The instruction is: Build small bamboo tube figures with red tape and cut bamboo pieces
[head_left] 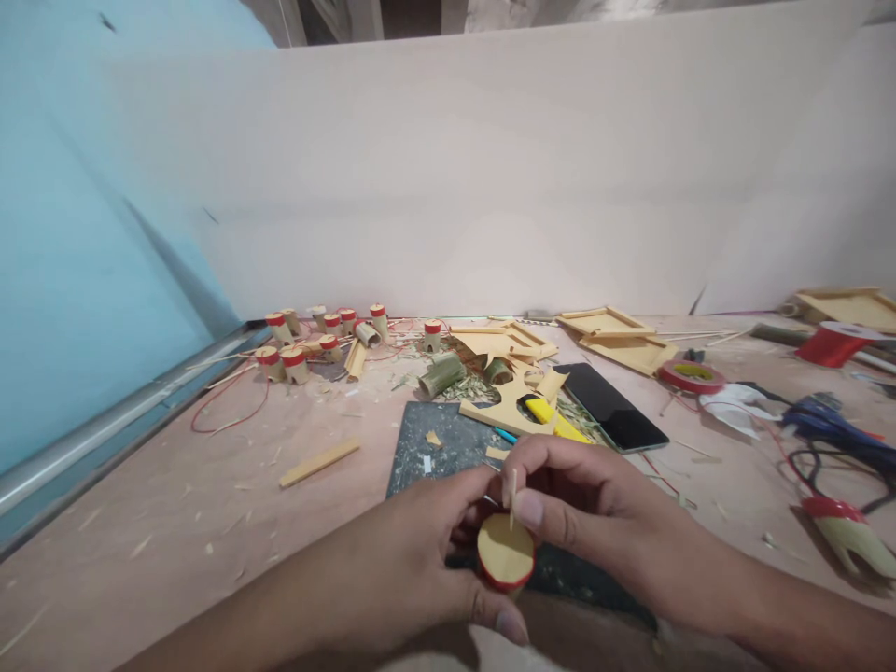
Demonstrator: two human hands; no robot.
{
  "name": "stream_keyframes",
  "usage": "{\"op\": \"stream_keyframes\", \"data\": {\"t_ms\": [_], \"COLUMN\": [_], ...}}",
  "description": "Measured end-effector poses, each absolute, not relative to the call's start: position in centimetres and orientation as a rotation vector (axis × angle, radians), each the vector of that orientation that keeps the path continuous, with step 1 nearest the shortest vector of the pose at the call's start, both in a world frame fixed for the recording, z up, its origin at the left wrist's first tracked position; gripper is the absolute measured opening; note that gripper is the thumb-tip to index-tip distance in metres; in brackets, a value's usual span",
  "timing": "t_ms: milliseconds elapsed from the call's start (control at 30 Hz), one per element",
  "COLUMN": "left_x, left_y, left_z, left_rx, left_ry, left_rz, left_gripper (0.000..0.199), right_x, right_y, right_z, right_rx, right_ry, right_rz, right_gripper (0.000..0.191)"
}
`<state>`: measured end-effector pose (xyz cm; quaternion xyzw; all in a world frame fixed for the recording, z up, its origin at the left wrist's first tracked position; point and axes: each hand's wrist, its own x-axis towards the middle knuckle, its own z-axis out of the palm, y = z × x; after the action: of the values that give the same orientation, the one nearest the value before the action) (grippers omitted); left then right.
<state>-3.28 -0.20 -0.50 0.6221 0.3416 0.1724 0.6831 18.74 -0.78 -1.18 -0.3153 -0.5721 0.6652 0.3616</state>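
A small cylinder (505, 553) with a pale flat top and a red band round its rim sits in my left hand (448, 551), whose thumb and fingers wrap its side. My right hand (588, 504) pinches a thin wooden stick (513, 504) between thumb and finger. The stick stands roughly upright, its lower end at the far part of the pale top; whether it enters the top cannot be made out. Beneath both hands lies a dark cutting mat (413, 448), partly hidden by them.
Several red-banded bamboo pieces (294, 366) stand at the back left. Beyond the mat are a yellow cutter (556, 420), a phone (616, 408) and cut wood sheets (504, 411). Red tape (692, 376), a red spool (836, 343) and a blue tool with a cable (833, 429) lie right.
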Motion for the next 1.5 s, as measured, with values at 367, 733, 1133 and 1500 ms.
{"op": "stream_keyframes", "data": {"t_ms": [367,733,1133,1500], "left_x": [-3.5,-3.0,-2.7,-2.9], "left_y": [-0.7,-0.2,-0.5,-0.7], "left_z": [0.7,0.1,0.0,0.1], "left_rx": [1.724,1.803,1.554,1.554], "left_ry": [1.014,1.030,1.151,1.091], "left_rz": [0.539,0.688,0.706,0.745], "left_gripper": [0.005,0.010,0.035,0.037], "right_x": [19.3,19.4,19.3,19.5], "right_y": [0.5,0.4,0.0,0.3], "right_z": [-1.8,-1.7,-1.4,-1.5], "right_rx": [-0.882,-0.928,-0.932,-0.895], "right_ry": [-1.173,-1.286,-1.408,-1.287], "right_rz": [1.717,1.663,1.520,1.530], "right_gripper": [0.034,0.028,0.030,0.024]}}
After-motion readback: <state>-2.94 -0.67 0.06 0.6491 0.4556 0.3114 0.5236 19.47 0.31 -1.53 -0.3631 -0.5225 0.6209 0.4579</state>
